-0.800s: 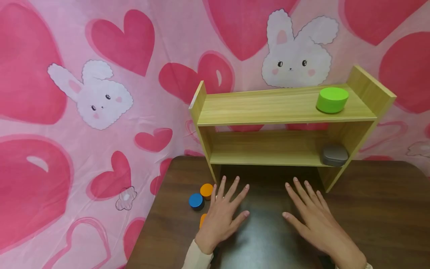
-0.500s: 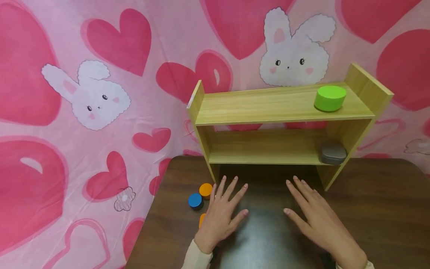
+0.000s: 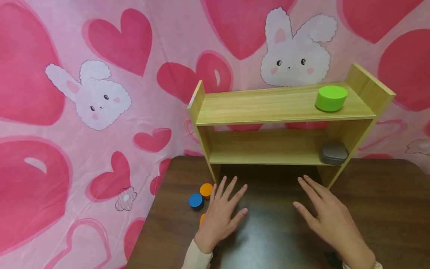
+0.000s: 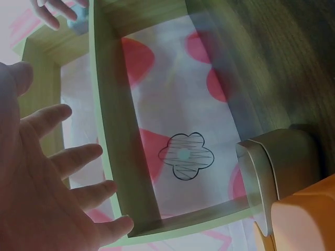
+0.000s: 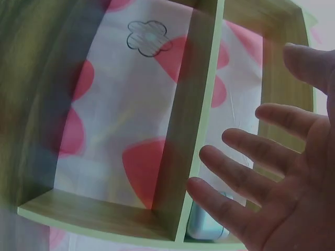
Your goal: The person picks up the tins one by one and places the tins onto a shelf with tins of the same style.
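Observation:
My left hand (image 3: 220, 220) hovers over the dark table with fingers spread and nothing in them. Beside it are an orange round-topped tin (image 3: 206, 191) and a blue one (image 3: 196, 201). A second orange tin (image 3: 202, 219) is partly hidden behind this hand. In the left wrist view, a dull metallic lidded tin (image 4: 288, 162) lies close to an orange one (image 4: 309, 214). My right hand (image 3: 332, 222), also holding nothing, extends its fingers toward the lower right of the wooden shelf (image 3: 262, 108). A green oval tin (image 3: 331, 98) sits on the top board, a grey tin (image 3: 334, 153) on the middle one.
The shelf stands at the back of the brown table (image 3: 386, 209), its two side panels reaching down to the tabletop. Close behind hangs a pink cloth (image 3: 100, 157) printed with hearts and rabbits. The table's left edge runs just beyond the tins.
My right hand has shifted to the right and turned, its fingers now closer together. My left hand stays in place. No tin has moved.

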### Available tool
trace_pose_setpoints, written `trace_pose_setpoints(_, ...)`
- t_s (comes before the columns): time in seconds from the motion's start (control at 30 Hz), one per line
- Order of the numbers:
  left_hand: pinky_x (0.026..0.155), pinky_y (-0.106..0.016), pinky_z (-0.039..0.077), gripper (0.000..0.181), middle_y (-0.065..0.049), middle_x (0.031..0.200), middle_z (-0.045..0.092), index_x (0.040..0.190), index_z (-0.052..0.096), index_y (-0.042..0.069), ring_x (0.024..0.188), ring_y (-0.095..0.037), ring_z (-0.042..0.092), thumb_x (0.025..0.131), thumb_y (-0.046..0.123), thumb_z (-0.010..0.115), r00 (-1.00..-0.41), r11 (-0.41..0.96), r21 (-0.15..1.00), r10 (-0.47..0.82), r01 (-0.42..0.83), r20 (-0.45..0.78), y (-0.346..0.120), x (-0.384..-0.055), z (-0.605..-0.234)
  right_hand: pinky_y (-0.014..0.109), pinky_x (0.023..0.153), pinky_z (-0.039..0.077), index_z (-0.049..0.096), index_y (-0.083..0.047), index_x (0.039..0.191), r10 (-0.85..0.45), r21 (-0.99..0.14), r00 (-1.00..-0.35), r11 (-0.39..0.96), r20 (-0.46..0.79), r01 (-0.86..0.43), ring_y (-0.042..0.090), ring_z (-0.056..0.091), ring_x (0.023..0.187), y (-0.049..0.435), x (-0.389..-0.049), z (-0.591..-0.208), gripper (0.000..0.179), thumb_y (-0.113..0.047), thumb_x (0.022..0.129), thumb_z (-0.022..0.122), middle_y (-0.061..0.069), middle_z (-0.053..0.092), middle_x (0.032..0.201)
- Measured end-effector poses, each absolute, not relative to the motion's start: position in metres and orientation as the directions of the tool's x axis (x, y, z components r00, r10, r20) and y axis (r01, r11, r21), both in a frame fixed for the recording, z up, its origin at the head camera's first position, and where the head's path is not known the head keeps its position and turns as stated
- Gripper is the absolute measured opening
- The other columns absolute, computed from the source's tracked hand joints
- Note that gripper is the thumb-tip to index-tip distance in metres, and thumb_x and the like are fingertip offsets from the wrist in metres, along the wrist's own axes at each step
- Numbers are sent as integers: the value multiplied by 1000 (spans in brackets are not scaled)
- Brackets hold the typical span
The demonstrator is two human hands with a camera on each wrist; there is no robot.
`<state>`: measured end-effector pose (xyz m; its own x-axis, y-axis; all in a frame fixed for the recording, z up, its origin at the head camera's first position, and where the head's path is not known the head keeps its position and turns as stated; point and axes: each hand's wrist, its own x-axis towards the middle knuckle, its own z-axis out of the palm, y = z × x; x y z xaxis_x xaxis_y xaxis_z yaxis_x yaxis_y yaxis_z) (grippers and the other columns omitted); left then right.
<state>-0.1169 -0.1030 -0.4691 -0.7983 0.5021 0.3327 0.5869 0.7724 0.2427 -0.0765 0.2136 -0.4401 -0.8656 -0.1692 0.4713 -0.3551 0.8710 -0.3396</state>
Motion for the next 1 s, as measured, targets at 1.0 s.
trace_pose_setpoints(1.0,121,-72,29,56,0,173,28,161,37,40,161,-36,25,108,57,41,-795,770,250,492,588,355,-104,-114,-467,60,76,46,67,-3,134,105,-379,-684,887,722,-263,51,66,105,261,-82,-421,60,-18,77,80,28,69,124)
